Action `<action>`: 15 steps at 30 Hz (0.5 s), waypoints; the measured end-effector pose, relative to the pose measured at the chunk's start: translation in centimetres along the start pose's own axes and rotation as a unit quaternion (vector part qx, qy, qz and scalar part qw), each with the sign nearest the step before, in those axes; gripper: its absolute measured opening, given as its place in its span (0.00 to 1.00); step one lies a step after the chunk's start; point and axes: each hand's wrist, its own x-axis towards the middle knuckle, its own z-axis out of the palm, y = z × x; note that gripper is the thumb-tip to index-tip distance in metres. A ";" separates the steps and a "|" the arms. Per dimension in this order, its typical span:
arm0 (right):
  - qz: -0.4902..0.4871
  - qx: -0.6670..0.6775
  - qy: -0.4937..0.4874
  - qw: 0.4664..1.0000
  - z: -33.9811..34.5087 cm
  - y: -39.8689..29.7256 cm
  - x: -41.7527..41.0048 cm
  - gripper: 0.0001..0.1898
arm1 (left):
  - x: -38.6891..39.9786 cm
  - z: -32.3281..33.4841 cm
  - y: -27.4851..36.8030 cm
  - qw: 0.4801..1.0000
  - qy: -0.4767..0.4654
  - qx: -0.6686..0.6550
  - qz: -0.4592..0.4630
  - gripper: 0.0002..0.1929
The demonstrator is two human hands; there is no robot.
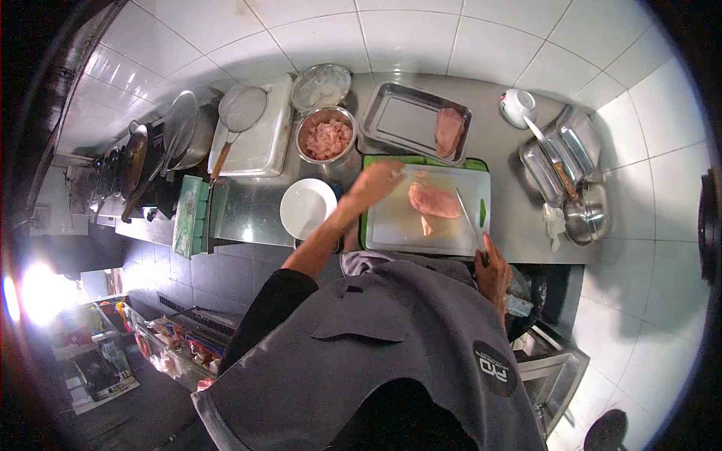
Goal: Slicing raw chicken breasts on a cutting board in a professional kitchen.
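A piece of raw meat [434, 200] lies on a white cutting board [395, 239] with a green edge, and a small scrap [426, 226] sits just below it. Over the board's upper left part, my left hand [379, 179] is blurred; whether its fingers hold anything cannot be made out. My right hand [492, 268] grips the dark handle of a kitchen knife [467, 216] at the board's lower right, the blade resting over the board to the right of the meat. Behind the board, a steel tray [403, 119] holds another raw piece [449, 132].
Diced raw meat fills a steel bowl [326, 135] beside a white bowl [308, 209]. A strainer [243, 109] lies on a lidded container [269, 147] at left. At right, a second knife [555, 160] rests across steel containers [541, 171]. The tiled wall [412, 42] bounds the counter.
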 end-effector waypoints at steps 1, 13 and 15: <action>0.022 -0.007 0.005 1.000 -0.1 -0.3 0.0 0.28 | 0.1 3.6 -2.0 0.998 0.028 0.029 0.056 0.22; 0.141 0.061 0.012 0.988 -1.3 -0.2 -0.4 0.26 | -0.1 8.8 1.9 0.988 0.018 -0.078 -0.129 0.24; 0.133 0.082 0.009 0.988 -1.2 -0.4 -0.1 0.27 | -0.3 8.2 -0.2 0.964 -0.044 -0.229 -0.128 0.23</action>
